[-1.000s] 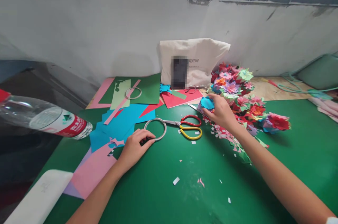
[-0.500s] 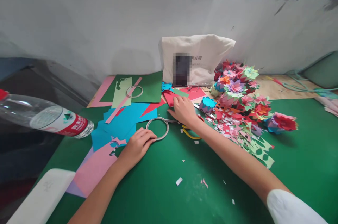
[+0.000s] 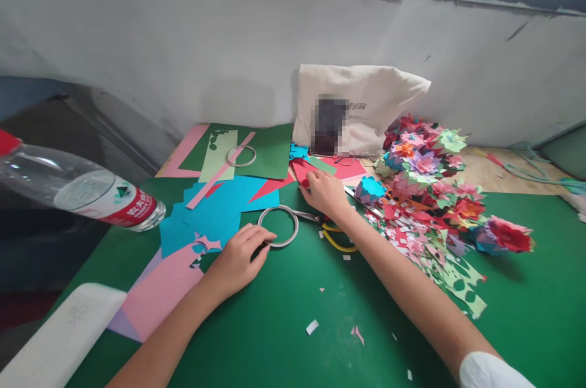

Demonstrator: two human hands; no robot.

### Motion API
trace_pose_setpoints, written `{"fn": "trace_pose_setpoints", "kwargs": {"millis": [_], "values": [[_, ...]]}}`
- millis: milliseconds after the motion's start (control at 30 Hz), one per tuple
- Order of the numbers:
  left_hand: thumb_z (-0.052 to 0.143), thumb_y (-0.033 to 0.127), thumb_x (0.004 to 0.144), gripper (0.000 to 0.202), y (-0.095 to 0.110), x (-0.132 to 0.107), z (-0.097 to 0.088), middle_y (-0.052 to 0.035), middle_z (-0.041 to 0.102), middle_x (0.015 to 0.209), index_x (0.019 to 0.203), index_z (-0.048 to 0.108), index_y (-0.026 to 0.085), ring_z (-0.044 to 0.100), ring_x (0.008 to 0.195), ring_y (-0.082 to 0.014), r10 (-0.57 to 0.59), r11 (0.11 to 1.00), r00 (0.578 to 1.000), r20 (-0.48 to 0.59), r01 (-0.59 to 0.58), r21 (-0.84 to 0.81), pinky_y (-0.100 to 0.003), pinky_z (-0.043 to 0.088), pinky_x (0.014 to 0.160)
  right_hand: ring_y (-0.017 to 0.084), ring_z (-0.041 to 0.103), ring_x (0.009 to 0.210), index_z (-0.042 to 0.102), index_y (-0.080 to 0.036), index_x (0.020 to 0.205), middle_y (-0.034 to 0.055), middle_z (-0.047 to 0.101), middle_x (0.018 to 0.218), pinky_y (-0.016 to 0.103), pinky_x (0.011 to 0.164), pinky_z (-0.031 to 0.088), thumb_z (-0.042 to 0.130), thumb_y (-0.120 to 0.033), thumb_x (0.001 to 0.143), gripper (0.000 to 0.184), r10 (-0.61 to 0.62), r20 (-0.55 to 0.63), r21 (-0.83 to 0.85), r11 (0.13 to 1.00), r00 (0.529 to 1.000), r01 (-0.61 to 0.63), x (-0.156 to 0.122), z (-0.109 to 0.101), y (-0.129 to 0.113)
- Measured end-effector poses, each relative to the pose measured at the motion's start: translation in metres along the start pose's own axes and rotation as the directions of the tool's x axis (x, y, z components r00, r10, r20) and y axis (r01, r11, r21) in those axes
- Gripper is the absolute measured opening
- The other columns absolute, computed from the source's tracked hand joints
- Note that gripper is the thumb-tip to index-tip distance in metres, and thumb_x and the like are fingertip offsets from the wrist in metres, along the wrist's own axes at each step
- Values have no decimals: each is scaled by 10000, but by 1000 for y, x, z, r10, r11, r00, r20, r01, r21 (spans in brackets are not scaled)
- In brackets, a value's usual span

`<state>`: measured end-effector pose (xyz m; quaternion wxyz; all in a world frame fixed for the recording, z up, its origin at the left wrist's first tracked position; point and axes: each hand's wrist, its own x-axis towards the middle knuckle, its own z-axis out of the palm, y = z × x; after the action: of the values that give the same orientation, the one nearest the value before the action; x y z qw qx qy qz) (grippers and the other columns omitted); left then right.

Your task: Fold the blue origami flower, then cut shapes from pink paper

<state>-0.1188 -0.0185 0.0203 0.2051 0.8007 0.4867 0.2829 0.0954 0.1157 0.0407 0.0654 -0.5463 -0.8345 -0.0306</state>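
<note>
Bottle (image 3: 77,190) overhangs the table's left edge, coloured sheets (image 3: 215,211) fan toward the back-left corner; my left hand (image 3: 238,257) lies flat, fingers loosely curled, fingertips pinning the metal ring (image 3: 278,226) mid-table, gripping nothing. My right hand (image 3: 325,193) reaches over the scissors (image 3: 336,235), fingers bent onto the red sheet (image 3: 339,167) by the bag (image 3: 366,101) at the back edge; can't tell if it's pinched. Paper flowers (image 3: 434,193) crowd the right side, open room only along the near edge.

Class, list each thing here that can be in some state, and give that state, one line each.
water bottle: lying on its side, red cap on
scissors: flat on the table, partly under the right arm
left hand: fingers on a ring
right hand: touching red paper
cloth bag: propped against the wall
</note>
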Motion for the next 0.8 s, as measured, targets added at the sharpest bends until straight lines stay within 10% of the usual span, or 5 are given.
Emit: {"fn": "trace_pose_setpoints", "kwargs": {"millis": [500,800], "values": [[516,210,919,152,2,1,0,-30,660,881,837,644,210,627,757,-136,-97,991,994,-42,93,-93,-228,496,640,231,659,829,589,-147,1049,122,706,934,300,708,460,327,-179,979,272,91,-315,209,978,945,-25,9,-13,53],[522,237,918,127,3,1,0,-32,671,875,880,640,206,624,756,-143,-104,992,994,-38,101,-80,-250,511,688,288,576,906,719,-157,829,152,684,950,352,697,440,515,-181,841,206,-162,-163,86,980,973,177,-3,-1,18]]}}
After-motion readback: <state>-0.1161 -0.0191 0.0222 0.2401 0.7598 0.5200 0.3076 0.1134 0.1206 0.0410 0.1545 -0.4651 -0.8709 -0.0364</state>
